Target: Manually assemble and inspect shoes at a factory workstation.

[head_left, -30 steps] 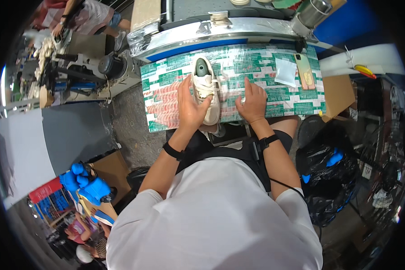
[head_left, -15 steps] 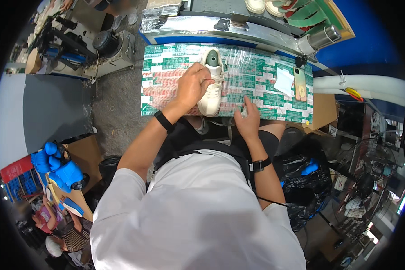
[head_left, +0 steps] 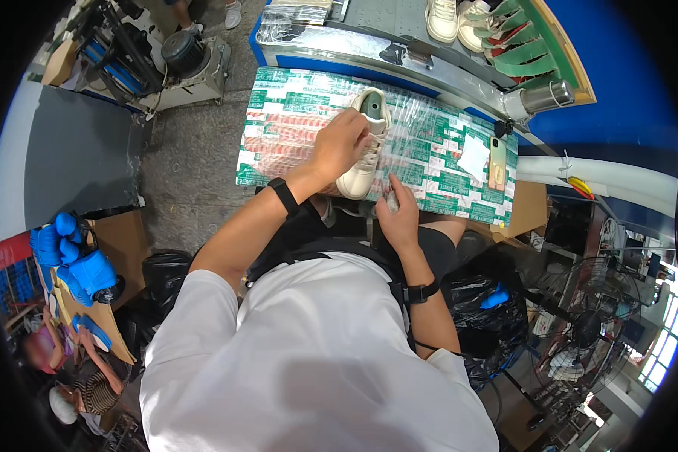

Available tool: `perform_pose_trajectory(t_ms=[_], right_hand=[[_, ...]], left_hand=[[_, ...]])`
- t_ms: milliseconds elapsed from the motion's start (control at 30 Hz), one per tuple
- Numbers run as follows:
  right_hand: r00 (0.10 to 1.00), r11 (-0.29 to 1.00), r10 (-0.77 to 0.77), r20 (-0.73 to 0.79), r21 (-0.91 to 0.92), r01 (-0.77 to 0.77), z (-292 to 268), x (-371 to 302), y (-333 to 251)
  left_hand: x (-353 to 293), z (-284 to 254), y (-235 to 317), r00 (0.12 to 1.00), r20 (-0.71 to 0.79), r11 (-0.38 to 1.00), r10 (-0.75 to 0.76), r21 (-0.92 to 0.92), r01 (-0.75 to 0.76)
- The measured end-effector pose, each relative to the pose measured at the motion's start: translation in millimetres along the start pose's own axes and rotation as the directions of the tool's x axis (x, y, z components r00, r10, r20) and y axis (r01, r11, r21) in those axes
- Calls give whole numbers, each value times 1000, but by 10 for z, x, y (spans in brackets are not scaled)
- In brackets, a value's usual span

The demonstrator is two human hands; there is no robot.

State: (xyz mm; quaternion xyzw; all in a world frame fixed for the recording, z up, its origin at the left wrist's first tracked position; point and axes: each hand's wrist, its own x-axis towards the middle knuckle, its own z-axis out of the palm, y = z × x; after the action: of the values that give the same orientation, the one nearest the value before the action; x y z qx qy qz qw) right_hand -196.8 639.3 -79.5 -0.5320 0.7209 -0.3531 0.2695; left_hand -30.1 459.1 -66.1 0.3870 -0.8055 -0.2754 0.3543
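A cream lace-up sneaker (head_left: 359, 179) lies on a board wrapped in green-and-white printed tape (head_left: 429, 151), its toe toward me. Inside its opening shows a dark green shoe last (head_left: 371, 104). Bent over the tongue and upper laces, my left hand (head_left: 340, 145) has its fingers closed on the sneaker and hides part of it. My right hand (head_left: 399, 218) hovers at the board's near edge, right of the toe, index finger pointing forward. A small pale, crumpled-looking piece (head_left: 391, 200) sits between its thumb and fingers; its kind is unclear.
On the board's right lie a white paper (head_left: 474, 158) and a phone (head_left: 497, 164). Behind runs a metal-edged machine bed (head_left: 354, 47) carrying more cream shoes (head_left: 442, 19). A black bag (head_left: 490, 331) is at right, a fan (head_left: 586, 328) beyond it. Co-workers sit at lower left.
The whole view has turned slightly, shifting the board in the picture. Both hands keep nearly the same places by the sneaker, the left still closed at its tongue and laces.
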Motion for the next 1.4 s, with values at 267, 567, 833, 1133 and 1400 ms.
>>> perform_pose_trajectory(t_ms=[267, 567, 833, 1133, 1400], right_hand=[[999, 999, -26, 25, -24, 27, 41, -36, -7], [997, 999, -46, 69, -14, 47, -45, 45, -323], [948, 939, -316, 22, -137, 316, -51, 443, -725], [852, 692, -498, 162, -518, 503, 182, 737, -731], [955, 961, -256, 150, -63, 268, -75, 779, -936]], left_hand=[[94, 3, 12, 995, 23, 995, 94, 24, -94], [236, -193, -178, 866, 364, 574, -343, -648, 500], [517, -307, -22, 688, 552, 226, -471, -678, 699], [1269, -472, -442, 983, 141, 979, -113, -152, 134], [1003, -121, -676, 884, 467, 992, 1, -112, 58]])
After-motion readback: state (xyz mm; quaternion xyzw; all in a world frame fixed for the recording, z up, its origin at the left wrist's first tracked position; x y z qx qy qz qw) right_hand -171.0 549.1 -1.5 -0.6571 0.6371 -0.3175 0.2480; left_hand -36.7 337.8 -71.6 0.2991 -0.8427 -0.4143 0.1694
